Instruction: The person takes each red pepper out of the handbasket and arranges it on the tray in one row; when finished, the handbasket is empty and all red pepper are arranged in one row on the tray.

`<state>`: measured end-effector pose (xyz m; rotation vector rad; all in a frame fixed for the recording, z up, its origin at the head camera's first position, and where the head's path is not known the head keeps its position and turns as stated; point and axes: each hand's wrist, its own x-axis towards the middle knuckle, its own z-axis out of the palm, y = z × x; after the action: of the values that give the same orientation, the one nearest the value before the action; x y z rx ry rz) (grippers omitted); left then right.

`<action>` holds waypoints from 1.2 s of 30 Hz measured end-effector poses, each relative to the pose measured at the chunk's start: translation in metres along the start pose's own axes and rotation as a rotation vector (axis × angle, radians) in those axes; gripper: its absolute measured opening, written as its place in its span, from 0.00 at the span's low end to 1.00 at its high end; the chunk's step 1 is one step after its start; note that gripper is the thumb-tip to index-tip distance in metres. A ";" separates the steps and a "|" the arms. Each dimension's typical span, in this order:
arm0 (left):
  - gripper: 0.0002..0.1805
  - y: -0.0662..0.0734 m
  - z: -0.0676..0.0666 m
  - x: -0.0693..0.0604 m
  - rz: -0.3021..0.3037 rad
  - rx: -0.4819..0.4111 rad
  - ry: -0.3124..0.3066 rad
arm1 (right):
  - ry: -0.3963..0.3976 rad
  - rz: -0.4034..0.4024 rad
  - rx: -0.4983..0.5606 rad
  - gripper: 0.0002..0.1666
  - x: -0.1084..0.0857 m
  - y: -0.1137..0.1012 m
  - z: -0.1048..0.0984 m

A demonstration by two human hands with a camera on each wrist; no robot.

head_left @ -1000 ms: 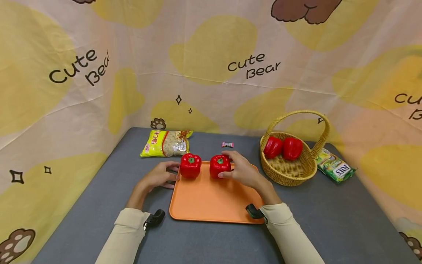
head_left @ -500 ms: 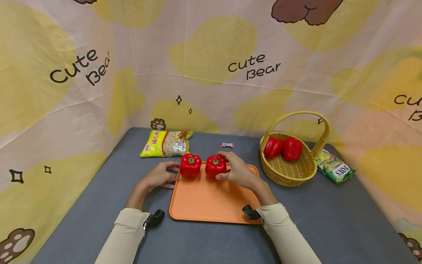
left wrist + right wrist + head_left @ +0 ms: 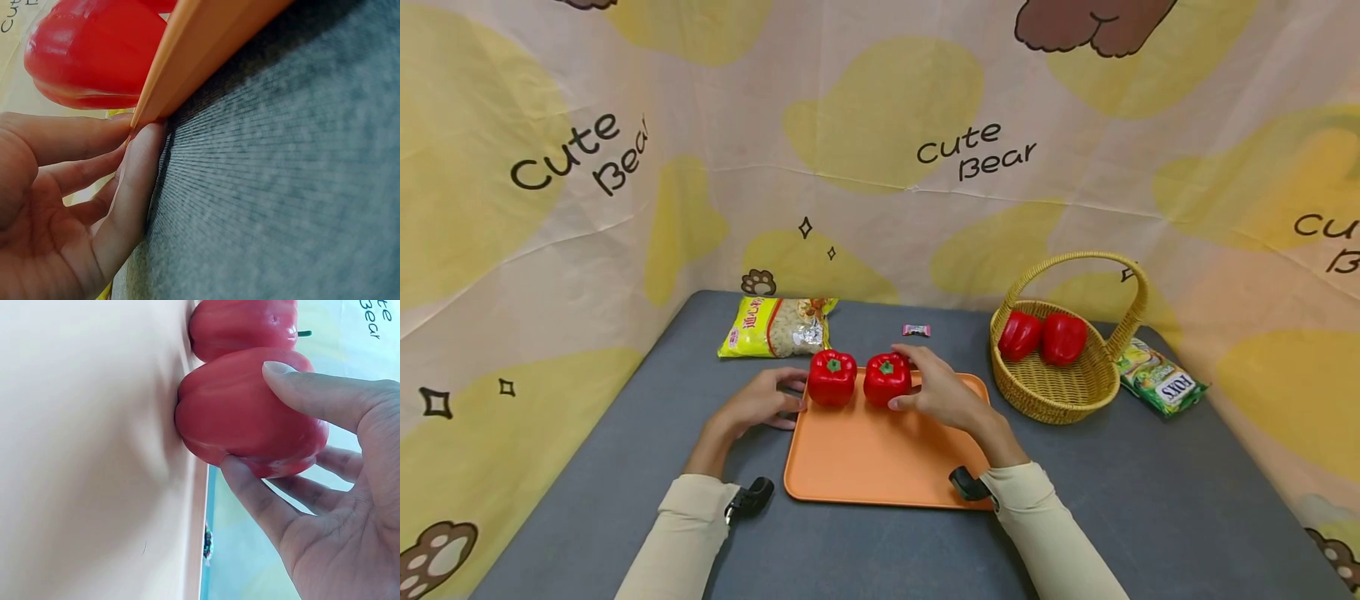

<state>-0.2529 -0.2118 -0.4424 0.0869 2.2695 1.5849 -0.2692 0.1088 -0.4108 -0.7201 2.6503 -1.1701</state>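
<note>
My right hand (image 3: 942, 390) grips a red bell pepper (image 3: 886, 380) that stands upright on the orange tray (image 3: 880, 467). In the right wrist view, the thumb (image 3: 294, 384) lies against one side of this pepper (image 3: 244, 412) and the fingers against another. A second red bell pepper (image 3: 832, 379) stands close to its left, at the tray's back left corner. My left hand (image 3: 760, 400) is at the tray's left edge. The left wrist view shows its fingertips pinching the tray rim (image 3: 156, 87), with the second pepper (image 3: 94, 53) just beyond.
Right of the tray stands a wicker basket (image 3: 1037, 407) with two red bell peppers (image 3: 1063, 338) inside. A green snack packet (image 3: 1161, 379) lies beside it. Behind the tray are a yellow food bag (image 3: 778, 327) and a small pink-wrapped sweet (image 3: 916, 331). A patterned cloth hangs behind the grey table.
My right hand has slid its bell pepper leftward along the tray, closer to the other one. The left hand has stayed at the tray's edge.
</note>
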 end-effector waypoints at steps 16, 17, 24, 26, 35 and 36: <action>0.35 0.000 0.002 -0.001 -0.012 -0.006 -0.002 | 0.040 -0.060 -0.006 0.52 -0.017 0.003 -0.009; 0.35 0.000 0.002 -0.001 -0.013 0.000 -0.006 | 0.046 -0.070 -0.010 0.51 -0.020 0.004 -0.012; 0.34 -0.001 0.002 -0.002 -0.024 0.004 0.011 | 0.125 -0.153 -0.077 0.45 -0.038 0.008 -0.032; 0.34 -0.002 0.002 -0.002 -0.029 0.003 0.015 | 0.161 -0.174 -0.098 0.42 -0.044 0.010 -0.039; 0.34 0.000 0.002 -0.001 -0.024 0.009 0.021 | 0.358 -0.281 -0.187 0.31 -0.068 0.032 -0.076; 0.34 0.001 0.001 -0.001 -0.026 0.009 0.023 | 0.376 -0.284 -0.194 0.31 -0.070 0.036 -0.080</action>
<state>-0.2521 -0.2104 -0.4421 0.0412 2.2865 1.5702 -0.2475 0.2159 -0.3853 -1.0292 3.0848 -1.2305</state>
